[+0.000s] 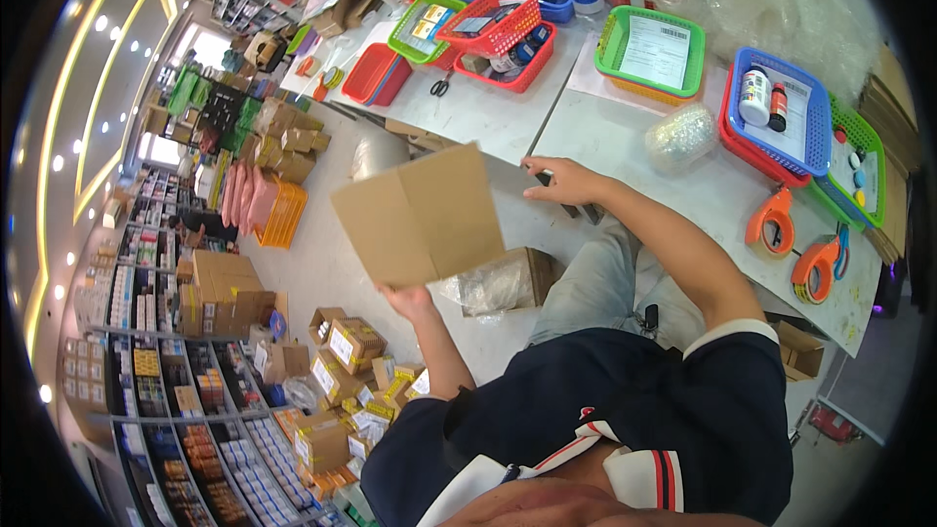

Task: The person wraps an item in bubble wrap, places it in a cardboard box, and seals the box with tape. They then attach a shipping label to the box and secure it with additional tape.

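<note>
In the head view my left hand (408, 301) grips the lower edge of a flat, creased cardboard sheet (421, 216), held up over the floor to the left of the table. My right hand (560, 181) is at the edge of the white table (607, 139), fingers spread and holding nothing. Farther along the table, to the right of that hand, lies a bubble-wrapped bundle (681, 137). Below the cardboard, an open carton (538, 274) with clear plastic wrap (494, 285) stands on the floor.
A green basket with a paper (650, 51) and a blue basket with bottles (779, 106) stand on the table. Two orange tape dispensers (770, 225) (815, 271) lie near its right end; scissors (440, 86) lie farther left. Taped parcels (329, 439) are piled on the floor beside shelving (212, 417).
</note>
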The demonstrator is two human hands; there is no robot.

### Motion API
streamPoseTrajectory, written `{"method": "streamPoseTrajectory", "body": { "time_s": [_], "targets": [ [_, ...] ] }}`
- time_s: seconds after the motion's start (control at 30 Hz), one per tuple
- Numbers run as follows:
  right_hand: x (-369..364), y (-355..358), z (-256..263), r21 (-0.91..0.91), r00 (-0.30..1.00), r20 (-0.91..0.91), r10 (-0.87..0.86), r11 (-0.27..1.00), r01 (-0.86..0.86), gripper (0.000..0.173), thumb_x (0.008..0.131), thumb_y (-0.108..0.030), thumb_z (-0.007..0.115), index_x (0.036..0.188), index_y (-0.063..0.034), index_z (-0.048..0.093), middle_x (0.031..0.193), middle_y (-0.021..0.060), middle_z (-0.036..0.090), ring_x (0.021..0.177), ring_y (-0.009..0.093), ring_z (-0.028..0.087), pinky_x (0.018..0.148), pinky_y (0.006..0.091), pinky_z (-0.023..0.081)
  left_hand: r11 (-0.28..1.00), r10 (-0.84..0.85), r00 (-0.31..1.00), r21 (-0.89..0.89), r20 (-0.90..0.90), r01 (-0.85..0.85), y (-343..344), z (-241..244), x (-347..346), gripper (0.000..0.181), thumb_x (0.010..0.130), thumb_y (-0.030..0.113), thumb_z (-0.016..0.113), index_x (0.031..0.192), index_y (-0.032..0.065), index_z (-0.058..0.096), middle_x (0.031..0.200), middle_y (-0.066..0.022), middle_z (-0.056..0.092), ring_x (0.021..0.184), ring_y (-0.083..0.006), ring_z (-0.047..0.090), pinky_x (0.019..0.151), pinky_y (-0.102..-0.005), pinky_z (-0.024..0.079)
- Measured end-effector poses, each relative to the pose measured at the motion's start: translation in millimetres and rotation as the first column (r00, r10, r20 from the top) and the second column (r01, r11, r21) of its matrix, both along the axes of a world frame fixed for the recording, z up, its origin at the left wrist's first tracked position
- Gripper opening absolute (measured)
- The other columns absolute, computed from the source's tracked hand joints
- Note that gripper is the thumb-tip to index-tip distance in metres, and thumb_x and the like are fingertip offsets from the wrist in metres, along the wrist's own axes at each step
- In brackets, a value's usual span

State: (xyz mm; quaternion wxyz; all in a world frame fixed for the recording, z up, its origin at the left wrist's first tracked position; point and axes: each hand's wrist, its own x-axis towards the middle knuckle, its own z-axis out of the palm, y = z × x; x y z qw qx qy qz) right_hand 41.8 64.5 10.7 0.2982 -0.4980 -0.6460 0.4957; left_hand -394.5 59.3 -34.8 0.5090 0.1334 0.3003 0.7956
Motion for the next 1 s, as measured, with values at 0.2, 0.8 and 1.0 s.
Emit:
{"method": "streamPoseTrajectory", "body": {
  "time_s": [0.2,0.8,1.0],
  "targets": [
    [63,-116,48,-0.105,0.767,-0.535,-0.354,0.929,0.356,0.07,0.093,-0.024,0.079,0.151,-0.0032,0.046,0.128,0.013,0.065,0.068,0.011,0.065,0.064,0.0261,0.055,0.872,-0.477,0.875,0.169,0.08,0.46,32,22,125,0.047,0.108,0.043,0.049,0.144,0.0136,0.056,0.15,-0.0052,0.055,0.139,-0.0254,0.049,0.119,-0.0517,0.038],
    [127,-255,74,0.29,0.605,-0.185,-0.774,0.546,0.786,0.018,0.097,-0.006,0.063,0.111,0.0035,0.068,0.094,0.0087,0.065,0.07,0.016,0.061,0.064,0.0301,0.051,0.68,-0.473,0.528,0.089,-0.705,0.728,17,98,368,0.057,0.109,0.018,0.051,0.159,-0.0018,0.033,0.162,-0.0164,0.04,0.149,-0.028,0.039,0.122,-0.0426,0.029],
    [114,-253,71,0.249,0.549,-0.274,-0.789,0.494,0.833,0.025,0.096,-0.011,0.069,0.117,0.0008,0.069,0.099,0.0091,0.066,0.069,0.014,0.06,0.063,0.0277,0.05,0.701,-0.378,0.359,-0.011,-0.853,0.713,32,117,392,0.068,0.096,0.01,0.071,0.155,0.0024,0.038,0.143,-0.0193,0.051,0.135,-0.0262,0.048,0.116,-0.0396,0.036]
  ]
}}
